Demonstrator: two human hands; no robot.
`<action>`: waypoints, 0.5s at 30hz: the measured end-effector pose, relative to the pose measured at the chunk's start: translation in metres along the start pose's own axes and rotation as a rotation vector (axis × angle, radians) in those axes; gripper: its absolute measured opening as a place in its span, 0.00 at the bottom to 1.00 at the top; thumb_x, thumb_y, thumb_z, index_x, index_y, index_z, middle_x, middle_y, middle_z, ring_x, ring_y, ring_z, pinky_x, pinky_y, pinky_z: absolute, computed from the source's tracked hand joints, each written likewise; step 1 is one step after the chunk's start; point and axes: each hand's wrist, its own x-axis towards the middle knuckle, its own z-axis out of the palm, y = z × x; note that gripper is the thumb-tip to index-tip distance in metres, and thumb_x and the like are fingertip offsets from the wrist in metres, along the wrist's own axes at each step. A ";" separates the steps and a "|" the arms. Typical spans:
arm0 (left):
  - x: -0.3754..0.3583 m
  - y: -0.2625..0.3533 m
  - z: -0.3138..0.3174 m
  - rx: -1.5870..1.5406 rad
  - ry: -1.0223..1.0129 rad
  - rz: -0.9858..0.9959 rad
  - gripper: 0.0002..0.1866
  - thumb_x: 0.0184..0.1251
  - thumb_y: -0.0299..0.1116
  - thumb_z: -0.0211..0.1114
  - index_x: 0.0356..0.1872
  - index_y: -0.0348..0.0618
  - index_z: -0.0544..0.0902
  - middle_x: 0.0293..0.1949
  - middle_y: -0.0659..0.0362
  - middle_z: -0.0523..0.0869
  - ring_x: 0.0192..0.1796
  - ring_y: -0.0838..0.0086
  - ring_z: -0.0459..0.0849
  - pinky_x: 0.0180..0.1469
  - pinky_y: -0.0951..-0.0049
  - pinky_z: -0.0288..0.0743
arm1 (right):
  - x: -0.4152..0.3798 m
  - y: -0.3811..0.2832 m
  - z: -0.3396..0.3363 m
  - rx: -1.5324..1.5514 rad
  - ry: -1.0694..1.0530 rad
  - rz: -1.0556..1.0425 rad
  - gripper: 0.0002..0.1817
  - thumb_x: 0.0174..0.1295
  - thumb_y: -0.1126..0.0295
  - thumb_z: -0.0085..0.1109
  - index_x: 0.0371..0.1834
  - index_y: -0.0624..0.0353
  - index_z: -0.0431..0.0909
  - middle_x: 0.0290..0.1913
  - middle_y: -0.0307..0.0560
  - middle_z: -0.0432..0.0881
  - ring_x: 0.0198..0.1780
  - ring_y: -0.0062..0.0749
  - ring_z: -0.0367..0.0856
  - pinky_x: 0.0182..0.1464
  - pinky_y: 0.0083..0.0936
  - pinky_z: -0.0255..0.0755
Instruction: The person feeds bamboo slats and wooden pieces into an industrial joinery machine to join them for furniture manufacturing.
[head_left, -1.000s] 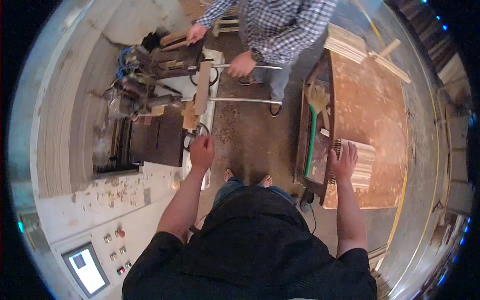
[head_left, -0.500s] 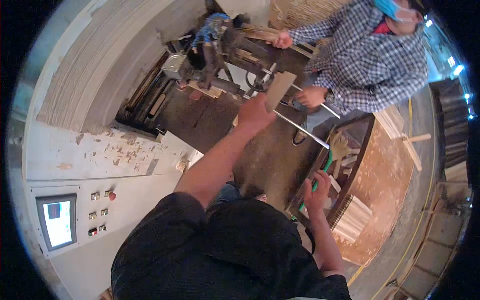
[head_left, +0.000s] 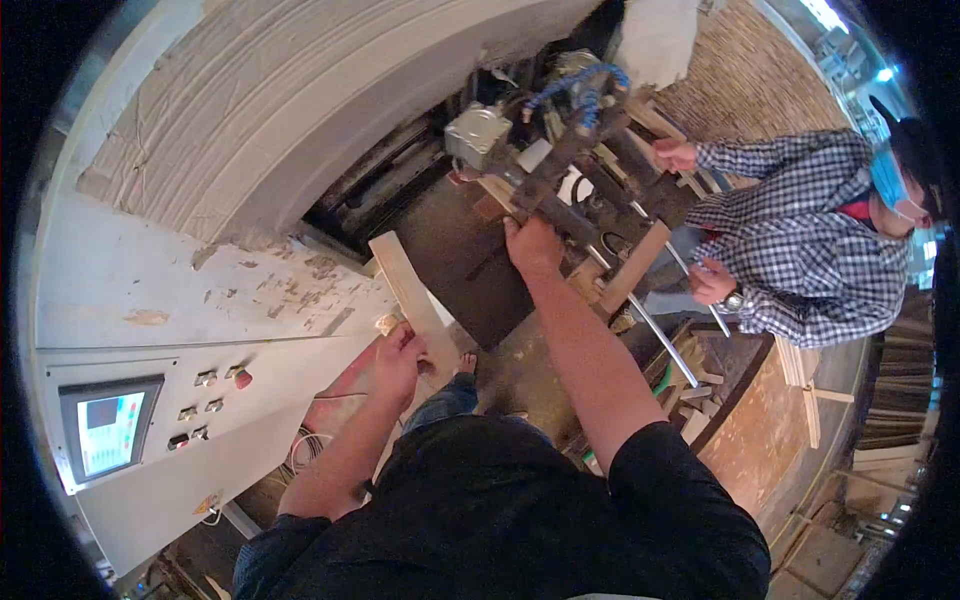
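Observation:
My left hand (head_left: 398, 365), at the left by the machine ledge, has its fingers curled around the lower edge of a pale wooden board (head_left: 402, 285). Further forward, my right hand (head_left: 536, 246) reaches to the machine, its fingers closed at the near end of a wooden strip (head_left: 498, 192); the fingertips are partly hidden. A browner board (head_left: 638, 265) lies across two metal rails (head_left: 662, 338), to the right of my right hand, with no hand on it.
A person in a checked shirt (head_left: 800, 240) stands at the right, both hands near the rails. Machine parts with a blue coiled hose (head_left: 590, 88) are ahead. A control panel (head_left: 108, 430) is at the left. Wood pieces and a brown table (head_left: 755, 430) are at the right.
My view has turned. My left hand has left the board at the rails and come back to the pale board. My right hand has gone from beside the green hose to the machine.

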 end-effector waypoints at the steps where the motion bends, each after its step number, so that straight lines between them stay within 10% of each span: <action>1: 0.005 0.008 -0.001 -0.011 0.011 -0.007 0.11 0.73 0.31 0.59 0.51 0.39 0.80 0.39 0.56 0.84 0.37 0.74 0.83 0.37 0.74 0.81 | 0.002 -0.003 -0.002 0.025 -0.016 0.064 0.29 0.62 0.48 0.61 0.55 0.62 0.76 0.50 0.64 0.83 0.52 0.59 0.83 0.54 0.49 0.77; 8: 0.125 0.060 0.068 0.000 0.149 0.343 0.15 0.62 0.23 0.59 0.50 0.34 0.79 0.36 0.50 0.87 0.33 0.67 0.88 0.30 0.67 0.83 | -0.115 0.028 0.016 -0.070 0.138 -0.265 0.25 0.53 0.54 0.70 0.40 0.64 0.74 0.39 0.62 0.81 0.43 0.61 0.81 0.47 0.50 0.76; 11: 0.220 0.017 0.103 0.684 0.345 0.518 0.26 0.57 0.32 0.64 0.60 0.41 0.77 0.39 0.40 0.88 0.43 0.49 0.89 0.46 0.54 0.83 | -0.198 0.094 0.005 0.129 -0.239 0.020 0.28 0.51 0.56 0.75 0.44 0.61 0.71 0.38 0.58 0.81 0.37 0.56 0.81 0.41 0.43 0.78; 15: 0.202 0.047 0.173 0.598 0.491 0.355 0.26 0.56 0.35 0.69 0.59 0.42 0.80 0.39 0.43 0.89 0.46 0.52 0.88 0.50 0.58 0.82 | -0.289 0.199 0.008 0.384 -0.259 0.076 0.27 0.51 0.59 0.78 0.46 0.56 0.70 0.38 0.52 0.83 0.34 0.47 0.83 0.38 0.39 0.79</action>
